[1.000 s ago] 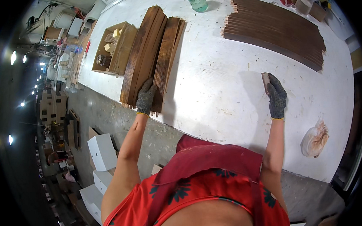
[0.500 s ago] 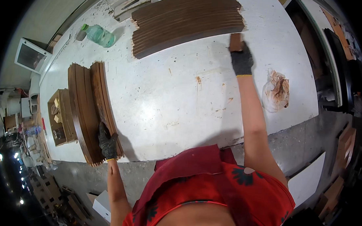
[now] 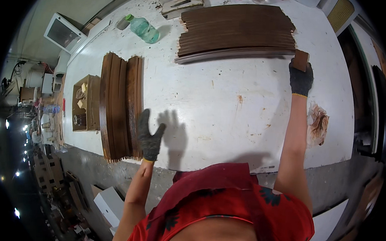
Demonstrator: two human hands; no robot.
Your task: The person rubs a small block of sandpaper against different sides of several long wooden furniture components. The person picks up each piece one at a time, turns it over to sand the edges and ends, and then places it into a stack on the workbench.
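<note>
My left hand (image 3: pixel 150 136), in a dark glove, hovers with fingers spread over the white table (image 3: pixel 228 105), just right of a stack of long dark wooden strips (image 3: pixel 119 104). It holds nothing. My right hand (image 3: pixel 300 78), also gloved, reaches far out and grips a small brown block (image 3: pixel 300 59) at the right end of a second, wider layer of dark wooden strips (image 3: pixel 236 31) lying across the far side.
A green plastic bottle (image 3: pixel 143 28) lies at the far left of the table. A wooden box (image 3: pixel 85 102) with small items sits left of the near strips. A brown stained rag (image 3: pixel 317 124) lies at the right. Cardboard boxes (image 3: pixel 107 203) stand on the floor below.
My left hand has let go of the near stack's end and lifted off, fingers now spread. My right hand with the block has stayed by the far strips. The view has shifted.
</note>
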